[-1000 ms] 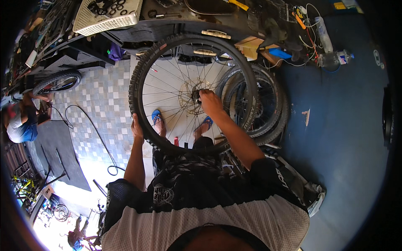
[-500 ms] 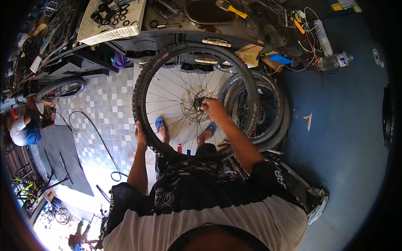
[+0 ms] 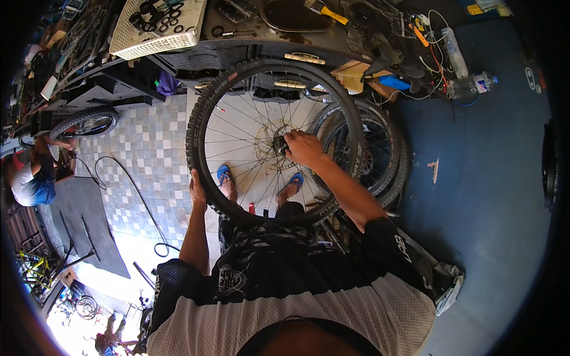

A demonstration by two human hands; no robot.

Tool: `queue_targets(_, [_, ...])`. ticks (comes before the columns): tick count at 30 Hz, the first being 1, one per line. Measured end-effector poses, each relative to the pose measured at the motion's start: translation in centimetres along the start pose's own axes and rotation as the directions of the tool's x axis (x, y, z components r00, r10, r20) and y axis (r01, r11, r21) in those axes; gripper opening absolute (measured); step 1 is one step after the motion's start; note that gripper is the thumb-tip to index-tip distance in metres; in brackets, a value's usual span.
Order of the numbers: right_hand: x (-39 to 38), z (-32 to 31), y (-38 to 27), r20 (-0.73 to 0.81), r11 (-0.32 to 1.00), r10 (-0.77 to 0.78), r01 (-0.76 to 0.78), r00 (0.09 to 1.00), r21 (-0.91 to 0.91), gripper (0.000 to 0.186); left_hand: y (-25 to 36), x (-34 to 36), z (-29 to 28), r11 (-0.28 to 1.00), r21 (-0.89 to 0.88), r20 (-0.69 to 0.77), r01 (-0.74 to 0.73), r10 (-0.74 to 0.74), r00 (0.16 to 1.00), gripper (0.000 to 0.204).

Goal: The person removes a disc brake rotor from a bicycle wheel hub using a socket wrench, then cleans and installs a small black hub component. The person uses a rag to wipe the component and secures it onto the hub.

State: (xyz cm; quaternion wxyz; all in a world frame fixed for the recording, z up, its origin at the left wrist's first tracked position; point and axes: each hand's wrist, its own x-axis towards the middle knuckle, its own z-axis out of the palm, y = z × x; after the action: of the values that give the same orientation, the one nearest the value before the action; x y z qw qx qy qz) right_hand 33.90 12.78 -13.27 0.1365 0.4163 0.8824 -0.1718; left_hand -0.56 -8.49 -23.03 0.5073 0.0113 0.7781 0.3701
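A bicycle wheel (image 3: 199, 142) with a knobby black tire lies roughly flat in front of my body, above my feet. My left hand (image 3: 197, 188) is closed round the tire at its left side. At the centre, my right hand (image 3: 304, 149) has its fingers curled and pinched at the hub (image 3: 278, 143). The fingers cover part of the hub, so what exactly they grip on it is hidden. Thin spokes run out to the rim, and a brake disc (image 3: 259, 148) shows behind them around the hub.
More wheels (image 3: 389, 148) are stacked at the right. Ahead stands a dark workbench (image 3: 249, 44) with a white basket (image 3: 155, 43) of rings, a yellow-handled tool (image 3: 333, 15) and cables. A black hose (image 3: 139, 199) crosses the tiled floor. Another person (image 3: 34, 181) works at far left.
My right hand has turned at the hub, its back now more upward, and the forearm and elbow have swung out to the right. My left hand keeps its place on the tire.
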Motion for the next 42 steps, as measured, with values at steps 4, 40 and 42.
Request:
queue_targets(4, [1.1, 0.6, -0.1, 0.042, 0.99, -0.099, 0.103, 0.994, -0.093, 0.041, 0.0, -0.1, 0.1, 1.0, 0.0, -0.05, -0.01, 0.01, 0.999, 0.104])
queue_targets(40, [1.9, 1.9, -0.7, -0.149, 0.977, -0.147, 0.119, 0.978, -0.177, 0.032, 0.3, -0.3, 0.4, 0.999, 0.005, -0.024, -0.034, 0.034, 0.999, 0.096])
queue_targets(42, [2.0, 1.4, -0.8, -0.081, 0.985, -0.111, 0.099, 0.99, -0.144, 0.029, 0.1, -0.2, 0.5, 0.998, -0.011, -0.059, -0.065, 0.064, 0.996, 0.096])
